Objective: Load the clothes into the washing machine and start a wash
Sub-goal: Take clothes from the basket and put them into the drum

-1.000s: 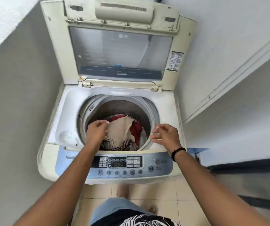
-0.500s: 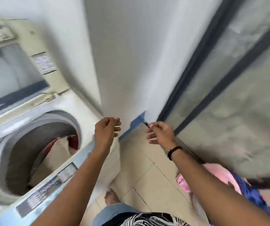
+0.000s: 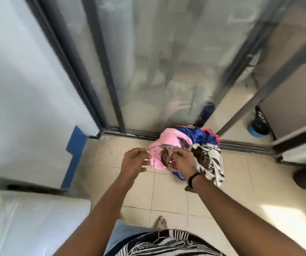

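The clothes pile lies on the floor just beyond and below the right hand, the nearer one; the left hand hangs beside it; both loosely curled, empty.

Count of items in view

Hands: two, left hand and right hand. Black wristband: one, on the right wrist. Bare foot: one. Heap of clothes on the floor tiles: one; separate garments within it too bunched to count, though pink, blue and black-and-white patterned fabrics show. Washing machine: one, corner only. Sliding glass door panels: at least two.
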A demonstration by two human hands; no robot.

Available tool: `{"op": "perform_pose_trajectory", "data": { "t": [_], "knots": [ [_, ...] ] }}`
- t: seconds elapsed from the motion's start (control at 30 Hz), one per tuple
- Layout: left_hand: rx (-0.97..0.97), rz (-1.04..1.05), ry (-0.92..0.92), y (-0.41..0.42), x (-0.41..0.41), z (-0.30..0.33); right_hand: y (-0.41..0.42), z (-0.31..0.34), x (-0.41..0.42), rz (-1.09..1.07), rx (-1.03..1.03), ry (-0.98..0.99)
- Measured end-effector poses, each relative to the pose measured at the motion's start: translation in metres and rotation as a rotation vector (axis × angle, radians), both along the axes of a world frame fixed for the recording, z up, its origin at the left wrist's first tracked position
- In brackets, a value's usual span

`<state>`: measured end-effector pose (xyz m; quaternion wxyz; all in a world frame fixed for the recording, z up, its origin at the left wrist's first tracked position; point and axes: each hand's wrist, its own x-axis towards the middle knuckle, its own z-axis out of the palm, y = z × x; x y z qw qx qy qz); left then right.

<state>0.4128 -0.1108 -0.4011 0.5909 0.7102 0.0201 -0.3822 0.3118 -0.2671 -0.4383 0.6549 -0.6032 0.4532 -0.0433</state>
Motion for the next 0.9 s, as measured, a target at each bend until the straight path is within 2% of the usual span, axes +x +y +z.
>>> {"op": "perform_pose_trajectory", "data": {
  "t": [0.17, 0.37, 0.7, 0.9],
  "knots": [
    [0.098, -0.171, -0.004, -0.063, -0.022, -0.013, -0.055, -0.02, -0.058, -0.155, 0.046, 0.034],
    [0.24, -0.41, 0.004, -0.123, -0.019, -0.053, -0.1, -0.044, -0.082, -0.263, 0.086, 0.105],
    [0.456, -0.66, -0.019, -0.225, 0.009, -0.119, -0.17, -0.055, -0.087, -0.149, 0.127, 0.348],
    [0.51, -0.811, -0.067, -0.271, 0.023, -0.153, -0.208, -0.082, -0.065, -0.096, 0.074, 0.448]
  ]
}}
